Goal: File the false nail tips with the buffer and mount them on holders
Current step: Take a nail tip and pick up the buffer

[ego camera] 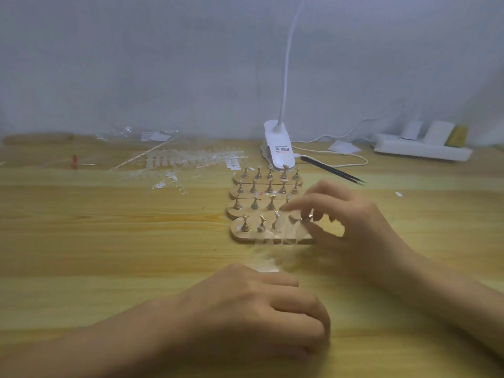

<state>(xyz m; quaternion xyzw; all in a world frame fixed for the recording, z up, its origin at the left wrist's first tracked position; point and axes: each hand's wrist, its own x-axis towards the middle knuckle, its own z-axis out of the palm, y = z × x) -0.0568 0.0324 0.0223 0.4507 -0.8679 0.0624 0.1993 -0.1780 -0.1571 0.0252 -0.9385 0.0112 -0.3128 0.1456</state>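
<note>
Currently: mounting stage, judged early.
Holders (261, 186): four rows on the surface (109, 241), nearly all tops bare.
Right hand (354, 214): fingers pinch the end holder (306, 220) of the nearest row; any tip there is too blurred to tell.
Left hand (259, 309): curled beside a blurred clear strip (272, 257); grip cannot be told.
False nail tips (185, 159): mostly on sprues, far left.
Buffer: not seen.

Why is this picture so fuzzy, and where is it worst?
Head view: motion blur smears the right hand and the clear plastic beside it over the nearest holder base; the left hand is sharper; lighting is dim and even, with only faint shadows on the table.
</note>
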